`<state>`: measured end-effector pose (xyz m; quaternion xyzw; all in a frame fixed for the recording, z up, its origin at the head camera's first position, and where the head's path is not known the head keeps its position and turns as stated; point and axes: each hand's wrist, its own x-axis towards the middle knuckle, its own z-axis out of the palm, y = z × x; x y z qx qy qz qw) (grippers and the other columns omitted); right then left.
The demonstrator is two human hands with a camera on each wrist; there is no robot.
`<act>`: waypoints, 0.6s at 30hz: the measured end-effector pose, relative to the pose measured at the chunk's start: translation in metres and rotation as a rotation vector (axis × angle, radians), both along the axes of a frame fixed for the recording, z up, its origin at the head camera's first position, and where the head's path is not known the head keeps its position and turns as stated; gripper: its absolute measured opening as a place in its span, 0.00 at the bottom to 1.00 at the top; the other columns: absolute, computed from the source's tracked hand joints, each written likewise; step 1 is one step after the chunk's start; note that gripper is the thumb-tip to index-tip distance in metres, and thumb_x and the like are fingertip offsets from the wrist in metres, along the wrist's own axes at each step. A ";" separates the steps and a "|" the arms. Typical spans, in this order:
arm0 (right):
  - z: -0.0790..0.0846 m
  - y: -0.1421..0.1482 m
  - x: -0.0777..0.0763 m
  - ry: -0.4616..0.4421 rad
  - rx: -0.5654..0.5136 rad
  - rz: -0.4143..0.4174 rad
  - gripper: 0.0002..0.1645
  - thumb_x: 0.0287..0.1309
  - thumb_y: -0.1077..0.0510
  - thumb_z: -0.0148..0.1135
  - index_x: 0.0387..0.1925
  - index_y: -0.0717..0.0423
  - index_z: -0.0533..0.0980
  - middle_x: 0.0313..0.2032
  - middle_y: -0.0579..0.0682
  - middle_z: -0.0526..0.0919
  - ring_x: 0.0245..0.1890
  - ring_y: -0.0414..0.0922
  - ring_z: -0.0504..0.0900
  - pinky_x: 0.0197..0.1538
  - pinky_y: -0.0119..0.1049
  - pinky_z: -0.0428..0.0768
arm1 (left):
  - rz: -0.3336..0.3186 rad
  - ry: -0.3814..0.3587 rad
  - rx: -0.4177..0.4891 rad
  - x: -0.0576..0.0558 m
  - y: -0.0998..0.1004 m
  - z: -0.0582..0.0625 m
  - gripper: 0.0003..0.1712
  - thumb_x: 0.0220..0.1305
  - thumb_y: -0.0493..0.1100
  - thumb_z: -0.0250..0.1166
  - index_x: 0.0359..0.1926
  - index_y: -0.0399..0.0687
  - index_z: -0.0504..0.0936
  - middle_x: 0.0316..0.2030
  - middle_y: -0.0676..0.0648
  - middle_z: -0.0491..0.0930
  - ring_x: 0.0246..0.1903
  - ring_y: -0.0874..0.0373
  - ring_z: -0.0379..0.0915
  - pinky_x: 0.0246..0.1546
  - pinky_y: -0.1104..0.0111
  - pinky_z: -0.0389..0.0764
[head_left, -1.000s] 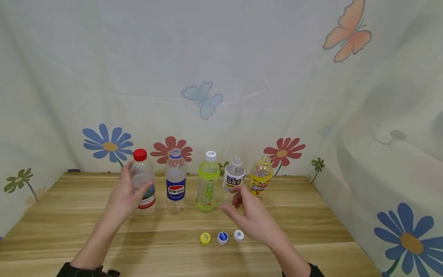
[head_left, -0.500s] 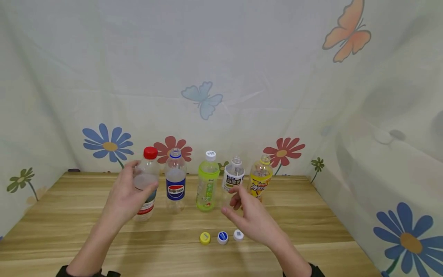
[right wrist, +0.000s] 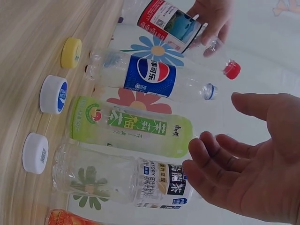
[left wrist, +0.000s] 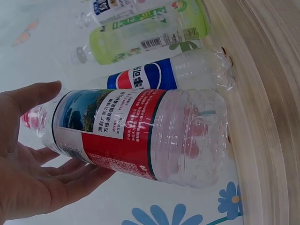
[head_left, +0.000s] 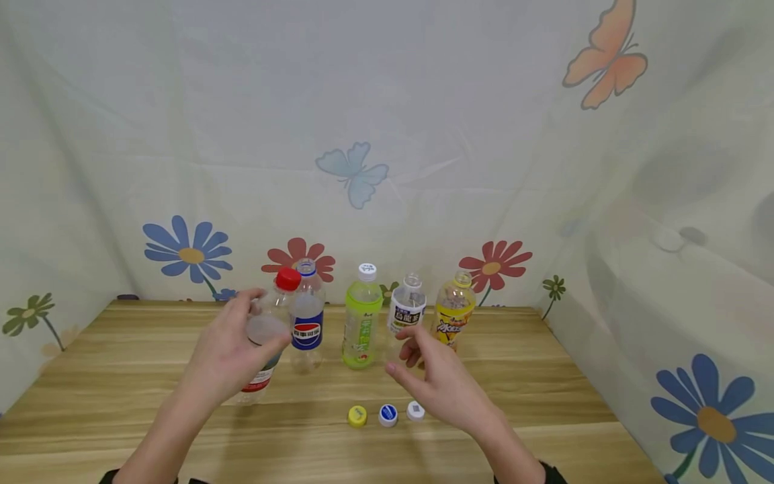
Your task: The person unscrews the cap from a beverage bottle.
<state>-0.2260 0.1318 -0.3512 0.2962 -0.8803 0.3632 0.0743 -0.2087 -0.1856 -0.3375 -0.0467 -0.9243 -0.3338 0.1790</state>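
My left hand (head_left: 224,356) grips a clear water bottle (left wrist: 117,131) with a red cap (head_left: 288,278) and a red-and-blue label. The bottle leans, cap end toward the right; I cannot tell whether its base touches the table. Just behind it stands an uncapped Pepsi bottle (head_left: 307,329). My right hand (head_left: 438,380) hovers with fingers loosely bent and nothing in them, in front of an uncapped oolong tea bottle (right wrist: 164,183). A green tea bottle (head_left: 363,323) with a white cap stands upright between the hands.
An uncapped yellow-labelled bottle (head_left: 455,312) ends the row at the right. On the wooden table (head_left: 314,444) before the row lie a yellow cap (head_left: 357,416), a blue-and-white cap (head_left: 388,415) and a white cap (head_left: 415,411). A patterned cloth (head_left: 423,222) hangs behind.
My left hand has moved right and nearer with the red-capped bottle, which was upright and now tilts, partly overlapping the Pepsi bottle in the head view. The right hand has stayed nearly still.
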 end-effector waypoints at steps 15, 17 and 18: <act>0.003 -0.005 0.010 0.036 -0.182 0.073 0.19 0.63 0.59 0.66 0.53 0.52 0.72 0.40 0.41 0.75 0.39 0.39 0.78 0.42 0.32 0.80 | -0.076 -0.040 -0.106 0.014 0.030 0.000 0.46 0.53 0.53 0.76 0.69 0.47 0.64 0.59 0.43 0.71 0.53 0.45 0.73 0.44 0.55 0.79; 0.003 -0.006 0.011 0.035 -0.206 0.079 0.20 0.63 0.61 0.66 0.54 0.52 0.71 0.41 0.40 0.75 0.40 0.41 0.78 0.43 0.32 0.80 | -0.081 -0.035 -0.130 0.016 0.034 0.000 0.46 0.53 0.54 0.76 0.68 0.47 0.66 0.58 0.44 0.72 0.53 0.46 0.73 0.45 0.55 0.79; 0.003 -0.007 0.012 0.039 -0.216 0.085 0.21 0.62 0.62 0.66 0.55 0.52 0.71 0.41 0.40 0.74 0.41 0.42 0.78 0.43 0.32 0.80 | -0.088 -0.027 -0.145 0.017 0.036 0.000 0.45 0.52 0.54 0.76 0.68 0.47 0.67 0.58 0.44 0.73 0.53 0.47 0.74 0.46 0.55 0.79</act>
